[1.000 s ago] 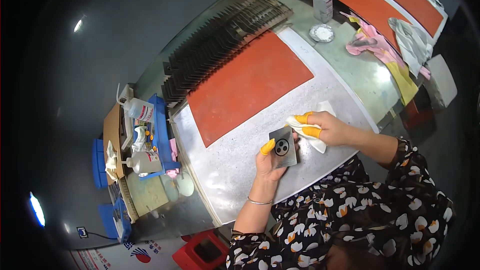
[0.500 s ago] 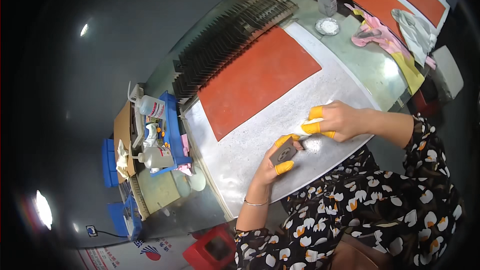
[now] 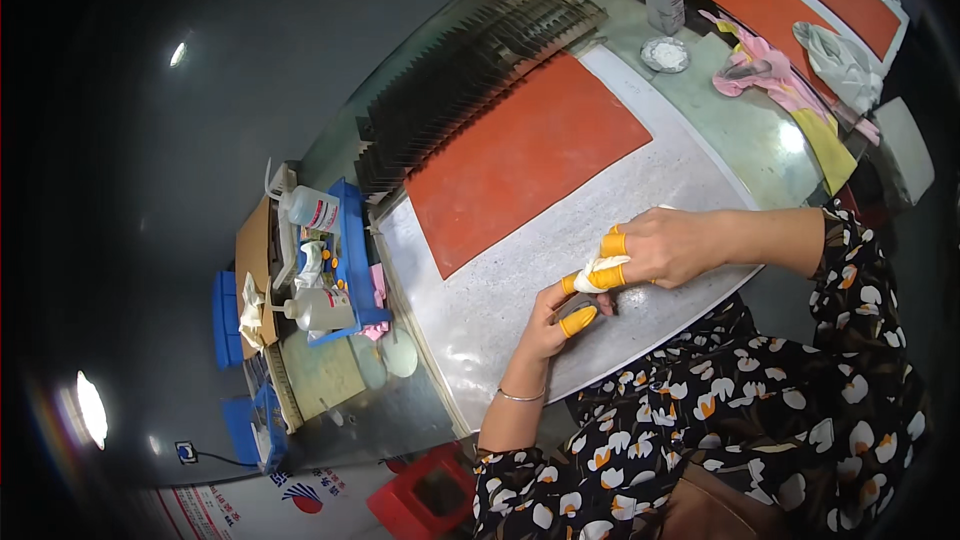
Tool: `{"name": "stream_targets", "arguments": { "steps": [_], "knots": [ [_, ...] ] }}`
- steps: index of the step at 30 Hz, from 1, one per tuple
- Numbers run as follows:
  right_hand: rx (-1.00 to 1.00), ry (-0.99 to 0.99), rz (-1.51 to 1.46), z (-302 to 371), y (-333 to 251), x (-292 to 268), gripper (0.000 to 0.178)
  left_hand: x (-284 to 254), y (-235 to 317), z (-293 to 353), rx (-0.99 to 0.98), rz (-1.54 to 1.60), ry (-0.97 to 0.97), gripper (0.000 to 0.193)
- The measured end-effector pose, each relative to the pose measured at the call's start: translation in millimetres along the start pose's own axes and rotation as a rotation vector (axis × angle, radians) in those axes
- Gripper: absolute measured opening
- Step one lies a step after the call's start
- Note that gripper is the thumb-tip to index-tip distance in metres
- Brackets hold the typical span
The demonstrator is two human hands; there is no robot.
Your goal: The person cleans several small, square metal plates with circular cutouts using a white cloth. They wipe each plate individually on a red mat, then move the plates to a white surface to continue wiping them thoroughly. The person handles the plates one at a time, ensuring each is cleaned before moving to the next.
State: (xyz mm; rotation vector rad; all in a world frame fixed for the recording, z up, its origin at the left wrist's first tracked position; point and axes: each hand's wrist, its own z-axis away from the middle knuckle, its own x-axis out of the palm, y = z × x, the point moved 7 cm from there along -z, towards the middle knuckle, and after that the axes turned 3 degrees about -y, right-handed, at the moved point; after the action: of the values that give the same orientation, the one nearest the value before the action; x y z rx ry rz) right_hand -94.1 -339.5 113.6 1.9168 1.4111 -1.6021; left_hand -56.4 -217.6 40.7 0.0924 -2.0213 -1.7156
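Note:
Yellow finger cots cover several fingertips of both my hands. My left hand point(image 3: 546, 324) is closed around a thin dark plate point(image 3: 574, 310), now turned so that little more than an edge shows. In my right hand point(image 3: 655, 245) is a bunched white cloth point(image 3: 603, 273), pinched by the fingers. The cloth lies right at the left fingertips, over the plate; whether it presses on the plate's face is hidden. Both hands are above the near part of a speckled white sheet point(image 3: 500, 325).
An orange-red mat point(image 3: 525, 165) lies on the sheet, with a row of upright dark plates point(image 3: 470, 90) behind it. Left: a blue tray point(image 3: 352, 250) and bottles point(image 3: 325, 309). Far right: a metal-capped bottle point(image 3: 664, 5), a dish of white material point(image 3: 665, 55), pink-yellow gloves point(image 3: 760, 70).
My right hand has brought the white cloth left and down onto the plate at my left fingers. The plate, seen face-on before, has tilted and is mostly covered. The view has shifted slightly.

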Motion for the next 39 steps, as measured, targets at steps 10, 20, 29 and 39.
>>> {"name": "stream_targets", "arguments": {
  "steps": [10, 20, 29, 39],
  "knots": [
    [-0.068, -0.091, 0.019, -25, -16, -6, 0.025, 17, -5, -4, -0.015, 0.28, -0.008, 0.022],
    [0.048, -0.049, 0.051, -17, -10, -6, 0.029, 6, -9, -1, -0.019, 0.228, 0.054, 0.024],
    [0.148, -0.049, 0.073, -16, 5, -2, 0.032, 0, -7, 0, -0.003, 0.363, 0.12, 0.026],
    [0.186, 0.447, 0.116, 10, -7, 2, 0.043, -54, 15, 6, 0.35, 1.027, 0.87, 0.056]
  ]
}}
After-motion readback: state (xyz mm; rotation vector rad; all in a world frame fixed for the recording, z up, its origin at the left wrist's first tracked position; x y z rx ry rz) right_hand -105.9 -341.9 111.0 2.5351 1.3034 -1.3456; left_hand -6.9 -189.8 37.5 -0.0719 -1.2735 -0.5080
